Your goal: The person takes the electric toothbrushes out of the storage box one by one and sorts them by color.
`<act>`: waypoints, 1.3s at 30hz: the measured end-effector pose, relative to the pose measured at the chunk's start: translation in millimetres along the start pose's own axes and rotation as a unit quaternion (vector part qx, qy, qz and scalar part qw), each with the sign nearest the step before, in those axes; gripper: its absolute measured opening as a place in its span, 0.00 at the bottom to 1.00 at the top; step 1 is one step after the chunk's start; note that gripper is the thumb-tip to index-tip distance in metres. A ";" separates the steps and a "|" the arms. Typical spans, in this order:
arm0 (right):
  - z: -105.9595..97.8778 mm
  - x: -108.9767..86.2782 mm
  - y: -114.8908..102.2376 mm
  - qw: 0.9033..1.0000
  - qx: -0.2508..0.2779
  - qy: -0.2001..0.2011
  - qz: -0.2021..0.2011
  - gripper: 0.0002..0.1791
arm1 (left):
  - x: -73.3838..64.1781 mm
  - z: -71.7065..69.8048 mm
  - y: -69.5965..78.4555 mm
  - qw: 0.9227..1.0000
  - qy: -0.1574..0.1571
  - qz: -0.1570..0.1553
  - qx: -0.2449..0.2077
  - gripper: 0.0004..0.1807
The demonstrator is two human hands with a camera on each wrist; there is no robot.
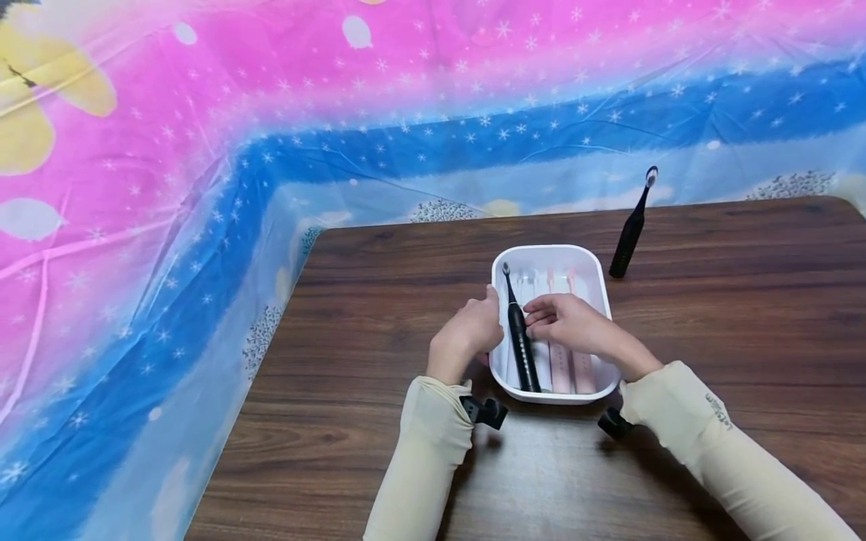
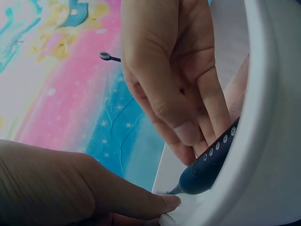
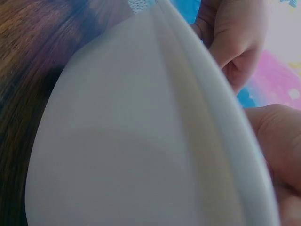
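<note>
While the left hand [image 1: 468,327] pinches the left rim of a white plastic bin [image 1: 561,400] in its grip, a black electric toothbrush [image 1: 522,349] lies inside along that side. Next to it is the right hand [image 1: 571,323], its grip loose with softly bent fingers, above two pink electric toothbrushes [image 1: 560,376] in the bin. Farther right, another black electric toothbrush [image 1: 629,239] stands up on the brown tabletop [image 1: 751,338].

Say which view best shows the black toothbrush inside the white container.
The head view: the black toothbrush shows from bristles to base. The left wrist view shows only part, with the container hiding its lower end; the right wrist view shows none.
</note>
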State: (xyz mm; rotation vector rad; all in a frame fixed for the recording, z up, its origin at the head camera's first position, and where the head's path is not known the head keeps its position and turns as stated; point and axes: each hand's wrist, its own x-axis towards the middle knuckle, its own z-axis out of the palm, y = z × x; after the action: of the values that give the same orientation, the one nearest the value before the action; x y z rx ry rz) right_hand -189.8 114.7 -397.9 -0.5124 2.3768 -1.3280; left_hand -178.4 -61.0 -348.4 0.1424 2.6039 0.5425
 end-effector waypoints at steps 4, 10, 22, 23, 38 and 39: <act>2.2 1.7 -1.4 1.000 0.006 0.012 0.017 0.23 | 0.5 0.6 -0.1 1.000 -0.003 -0.001 -0.012 0.39; 3.5 4.5 -1.7 0.998 0.031 0.017 0.048 0.22 | 0.8 1.1 -0.1 1.000 -0.004 -0.001 -0.005 0.38; 4.2 10.0 -5.3 0.994 0.087 0.007 0.070 0.21 | -1.1 -0.3 0.0 1.000 -0.008 -0.009 -0.019 0.38; 4.3 10.6 -4.8 0.993 0.097 0.003 0.073 0.21 | -1.1 -0.3 0.2 1.000 -0.009 -0.010 -0.019 0.38; 4.8 14.3 -8.7 0.984 0.140 -0.014 0.108 0.21 | 0.0 0.6 0.6 1.000 -0.001 -0.004 -0.015 0.39; 5.3 14.8 -9.1 0.984 0.142 -0.012 0.107 0.21 | -0.1 0.6 0.5 1.000 -0.001 -0.005 -0.016 0.39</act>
State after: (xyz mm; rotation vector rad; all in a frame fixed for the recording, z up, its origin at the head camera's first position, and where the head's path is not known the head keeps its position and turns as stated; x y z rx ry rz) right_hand -198.9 99.2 -394.7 -0.1827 2.1036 -1.5146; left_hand -178.0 -60.4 -348.6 0.1202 2.5922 0.5803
